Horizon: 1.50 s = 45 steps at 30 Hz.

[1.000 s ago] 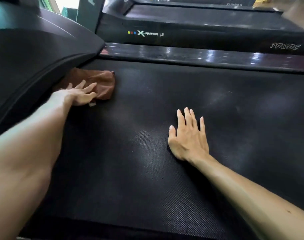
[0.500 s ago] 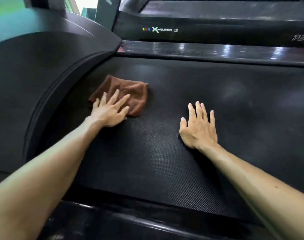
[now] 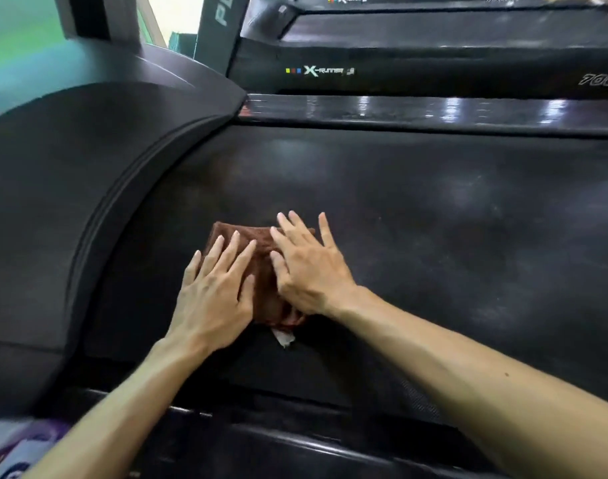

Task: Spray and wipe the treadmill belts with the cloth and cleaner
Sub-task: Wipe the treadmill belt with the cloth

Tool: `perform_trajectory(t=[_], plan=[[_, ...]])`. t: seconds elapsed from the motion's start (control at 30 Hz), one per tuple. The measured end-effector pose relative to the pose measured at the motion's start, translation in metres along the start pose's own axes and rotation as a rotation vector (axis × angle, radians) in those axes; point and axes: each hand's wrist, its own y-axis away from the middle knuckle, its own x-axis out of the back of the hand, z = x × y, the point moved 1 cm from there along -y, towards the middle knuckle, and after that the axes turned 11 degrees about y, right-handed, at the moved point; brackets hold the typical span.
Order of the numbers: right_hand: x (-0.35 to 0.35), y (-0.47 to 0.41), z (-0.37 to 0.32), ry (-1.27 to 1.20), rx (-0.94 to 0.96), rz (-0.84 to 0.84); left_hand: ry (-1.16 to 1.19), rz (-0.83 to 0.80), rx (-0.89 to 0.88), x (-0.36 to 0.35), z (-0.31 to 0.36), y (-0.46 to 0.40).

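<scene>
Two bare forearms are seen reaching forward from the bottom edge, past a blurred white and purple object [image 3: 15,447] in the lower left corner and over the glossy black near side rail [image 3: 295,440] of the treadmill. Both hands are laid flat on a folded brown terry cloth [image 3: 264,267], which lies on the textured black treadmill belt [image 3: 451,236], left of its middle and near the curved black motor cover [image 3: 70,202]. The left hand [image 3: 214,292] is pressed on the cloth's left part with its fingers straight and slightly spread; the right hand [image 3: 309,267] is pressed on the right part, its fingers likewise extended, their tips reaching past the cloth's far edge. A small white tag [image 3: 283,337] is shown poking out from the cloth's near edge. Beyond the belt a shiny black far side rail [image 3: 434,110] is seen, and behind it a second black treadmill [image 3: 434,60] marked "X-RUNNER".
</scene>
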Motion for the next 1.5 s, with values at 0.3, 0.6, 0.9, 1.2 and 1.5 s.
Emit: perform_trajectory(t=[0.3, 0.6, 0.9, 1.2, 1.5], plan=[[-0.016, -0.026, 0.125, 0.199, -0.294, -0.117, -0.080, -0.170, -0.170, -0.062, 0.073, -0.143], [0.015, 0.121, 0.126, 0.328, -0.337, -0.237, 0.053, -0.253, -0.330, -0.083, 0.152, -0.036], [0.039, 0.116, 0.050, 0.091, -0.610, -0.521, 0.441, -0.176, -0.339, -0.033, 0.113, 0.037], [-0.006, 0.086, -0.003, 0.142, -0.435, -0.184, 0.273, 0.113, 0.140, -0.001, -0.029, 0.092], [0.001, 0.139, 0.028, 0.318, -0.525, -0.256, 0.140, 0.123, 0.318, 0.006, -0.048, 0.108]])
